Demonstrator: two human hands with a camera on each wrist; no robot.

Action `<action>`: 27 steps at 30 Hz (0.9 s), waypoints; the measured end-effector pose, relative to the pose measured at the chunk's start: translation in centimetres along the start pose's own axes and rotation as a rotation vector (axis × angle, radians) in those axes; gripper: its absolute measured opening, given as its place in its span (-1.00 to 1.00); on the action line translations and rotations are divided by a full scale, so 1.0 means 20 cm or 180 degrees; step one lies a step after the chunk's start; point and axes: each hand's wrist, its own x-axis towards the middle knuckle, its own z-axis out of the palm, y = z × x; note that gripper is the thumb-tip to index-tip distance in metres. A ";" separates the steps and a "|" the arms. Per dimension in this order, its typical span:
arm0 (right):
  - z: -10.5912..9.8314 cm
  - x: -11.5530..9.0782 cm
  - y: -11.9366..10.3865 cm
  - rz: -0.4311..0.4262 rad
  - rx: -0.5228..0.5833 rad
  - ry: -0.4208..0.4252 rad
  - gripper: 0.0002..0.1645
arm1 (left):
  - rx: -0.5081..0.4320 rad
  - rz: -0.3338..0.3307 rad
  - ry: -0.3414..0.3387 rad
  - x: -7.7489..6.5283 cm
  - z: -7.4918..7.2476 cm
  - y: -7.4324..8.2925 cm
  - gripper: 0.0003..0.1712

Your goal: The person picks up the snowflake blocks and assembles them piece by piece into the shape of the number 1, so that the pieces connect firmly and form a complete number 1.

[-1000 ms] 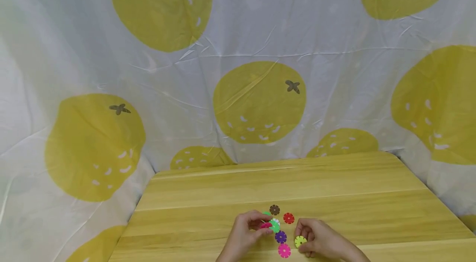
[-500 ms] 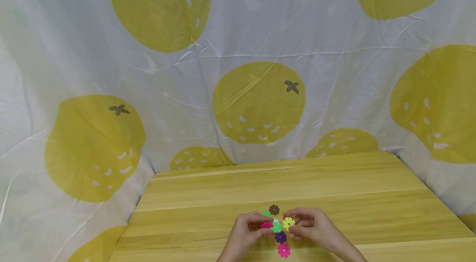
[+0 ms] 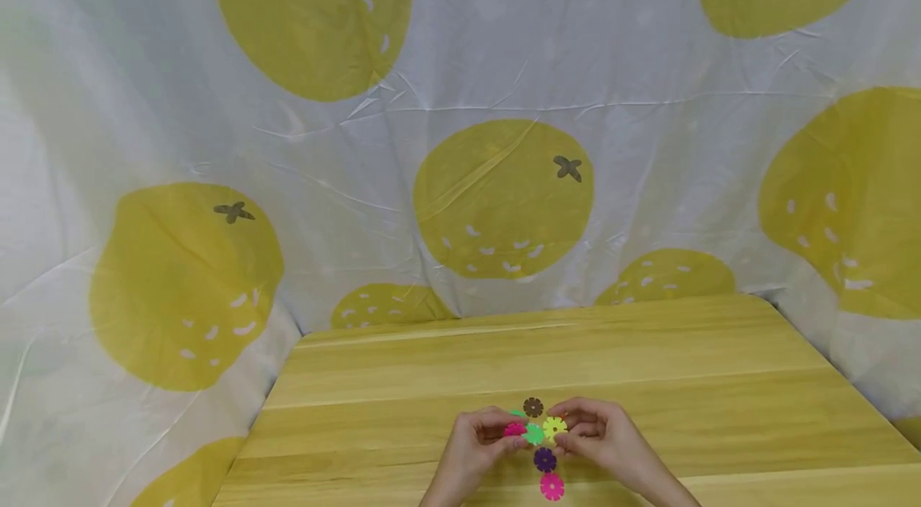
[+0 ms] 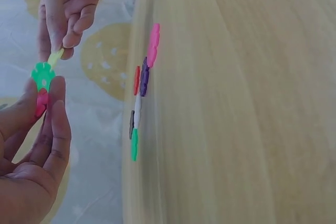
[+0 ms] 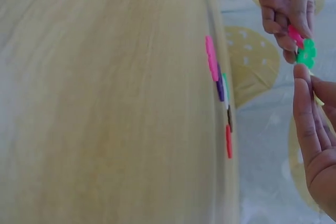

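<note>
My left hand point(image 3: 471, 447) pinches a pink notched plastic disc point(image 3: 514, 429) between thumb and fingers. A green notched disc point(image 3: 533, 434) is joined to the pink one at an angle, its face plain in the left wrist view. My right hand point(image 3: 608, 441) pinches a yellow notched disc point(image 3: 555, 429) by its edge. In the left wrist view the yellow disc meets the green disc's rim; whether their slots are engaged I cannot tell. Both hands are raised above the table, fingertips close together.
Several loose discs lie on the wooden table point(image 3: 360, 411): brown point(image 3: 533, 407), purple point(image 3: 545, 459), pink point(image 3: 552, 486), green point(image 3: 517, 413), plus a red disc point(image 4: 137, 81) and a white disc point(image 4: 137, 109) in the left wrist view. Behind hangs a fruit-print cloth point(image 3: 633, 171).
My right hand has moved left and up with the yellow disc, bringing it against the green disc. The left hand has stayed nearly in place, still gripping the pink disc.
</note>
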 end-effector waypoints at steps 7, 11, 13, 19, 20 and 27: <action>0.00 -0.01 0.01 -0.0119 0.0144 -0.0080 -0.50 | -0.0114 -0.0062 -0.0069 -0.01 0.00 -0.01 -0.70; 0.00 0.00 0.01 -0.0110 0.0189 -0.0112 -0.51 | -0.0166 -0.0125 -0.0121 -0.01 0.01 -0.01 -0.72; 0.00 0.00 0.01 -0.0105 0.0178 -0.0121 -0.51 | -0.0159 -0.0144 -0.0109 -0.01 0.01 -0.01 -0.71; 0.00 0.00 0.02 -0.0134 0.0141 -0.0161 -0.51 | -0.0180 -0.0227 -0.0076 -0.01 0.01 0.00 -0.72; 0.00 0.01 0.01 -0.0138 0.0132 -0.0161 -0.50 | -0.0198 -0.0246 -0.0082 -0.01 0.01 0.00 -0.72; 0.00 0.00 -0.01 -0.0041 0.0078 -0.0059 -0.43 | -0.0363 -0.0314 -0.0108 -0.01 0.01 0.01 -0.71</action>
